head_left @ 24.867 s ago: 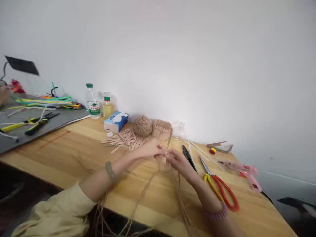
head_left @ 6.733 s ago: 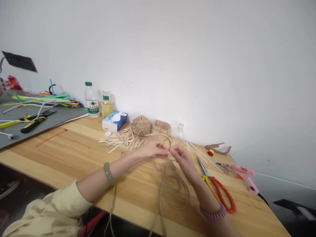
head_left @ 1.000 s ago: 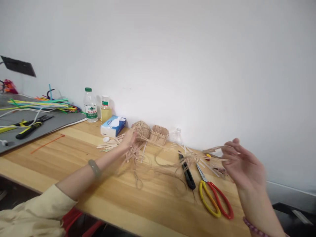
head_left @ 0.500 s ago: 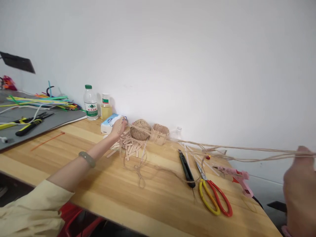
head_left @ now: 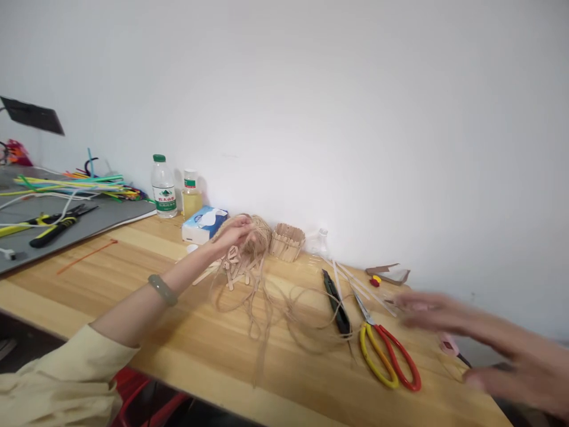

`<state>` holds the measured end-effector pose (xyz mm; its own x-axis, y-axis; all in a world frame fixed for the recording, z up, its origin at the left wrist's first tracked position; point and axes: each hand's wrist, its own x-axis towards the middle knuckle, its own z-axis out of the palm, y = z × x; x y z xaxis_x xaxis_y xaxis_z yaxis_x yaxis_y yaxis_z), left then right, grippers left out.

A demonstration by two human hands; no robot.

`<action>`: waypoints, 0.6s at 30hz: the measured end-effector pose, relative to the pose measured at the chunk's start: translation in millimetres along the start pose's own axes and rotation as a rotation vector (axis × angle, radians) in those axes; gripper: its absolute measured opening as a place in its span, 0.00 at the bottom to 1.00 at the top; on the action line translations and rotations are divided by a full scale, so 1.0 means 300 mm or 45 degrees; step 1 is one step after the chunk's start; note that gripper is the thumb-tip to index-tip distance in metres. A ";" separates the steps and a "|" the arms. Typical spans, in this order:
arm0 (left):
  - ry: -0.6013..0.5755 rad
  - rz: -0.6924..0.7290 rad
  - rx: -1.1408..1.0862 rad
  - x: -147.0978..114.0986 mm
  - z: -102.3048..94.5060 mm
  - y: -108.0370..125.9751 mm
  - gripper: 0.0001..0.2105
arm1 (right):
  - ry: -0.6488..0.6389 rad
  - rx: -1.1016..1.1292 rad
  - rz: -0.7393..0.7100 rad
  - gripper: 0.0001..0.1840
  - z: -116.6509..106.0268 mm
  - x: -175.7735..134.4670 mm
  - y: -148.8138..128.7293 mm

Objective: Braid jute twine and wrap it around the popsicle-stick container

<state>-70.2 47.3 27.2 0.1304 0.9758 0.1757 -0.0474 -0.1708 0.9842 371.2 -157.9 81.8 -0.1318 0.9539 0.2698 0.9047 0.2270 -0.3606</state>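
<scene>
My left hand (head_left: pixel 237 232) is closed on strands of twine at the ball of twine (head_left: pixel 263 231), partly covering it. Loose loops of twine (head_left: pixel 306 308) trail from there across the table and over the box cutter (head_left: pixel 336 302). My right hand (head_left: pixel 484 338) is blurred by motion, its fingers stretched out and thumb apart, with nothing in it. It hangs above the table's right edge, hiding most of the pink glue gun (head_left: pixel 448 345). Scissors (head_left: pixel 377 344) with yellow and red handles lie to its left. Wooden craft sticks (head_left: pixel 233 270) are heaped below my left hand.
A small craft-stick basket (head_left: pixel 288 243) stands beside the twine ball. Along the wall are a tissue pack (head_left: pixel 204 224), a water bottle (head_left: pixel 164 187) and a jar of yellow liquid (head_left: pixel 191 196). Pliers (head_left: pixel 56 228) and pipe cleaners (head_left: pixel 89 184) lie on a grey mat at left.
My right hand has let go of the stretched twine and opened, moving left. The strands have dropped slack onto the table. My left hand has shifted right, to the twine ball.
</scene>
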 end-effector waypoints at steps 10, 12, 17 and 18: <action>-0.795 -0.009 0.029 -0.125 0.187 0.086 0.11 | 0.076 0.384 -0.025 0.16 0.321 0.326 -0.506; -0.777 0.005 0.129 -0.130 0.205 0.083 0.10 | -0.029 0.557 -0.059 0.17 0.387 0.353 -0.528; -0.753 0.244 0.408 -0.114 0.225 0.071 0.10 | -0.159 0.792 -0.060 0.16 0.459 0.399 -0.535; -0.738 0.315 0.470 -0.108 0.227 0.065 0.10 | -0.172 0.827 -0.050 0.16 0.461 0.402 -0.529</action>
<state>-7.9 2.9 42.2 0.6672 0.6910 0.2780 0.1800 -0.5118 0.8400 155.7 -51.6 48.1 -0.2475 0.9492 0.1946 0.4757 0.2940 -0.8290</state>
